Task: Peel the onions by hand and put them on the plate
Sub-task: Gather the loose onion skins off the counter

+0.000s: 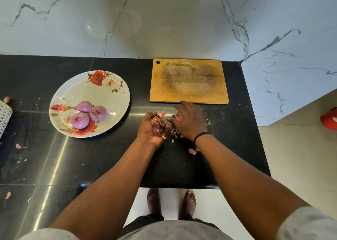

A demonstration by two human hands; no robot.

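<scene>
Three peeled onions [89, 114] lay on the plate [76, 86], left of the cutting board [188, 81]. Just before the board's near edge, the left hand [153, 128] cupped a heap of skins [158, 123], fingers curled round it. The right hand [187, 121] pinched scraps off the desk [54, 163]. The plate lay nearer the left grip.
</scene>
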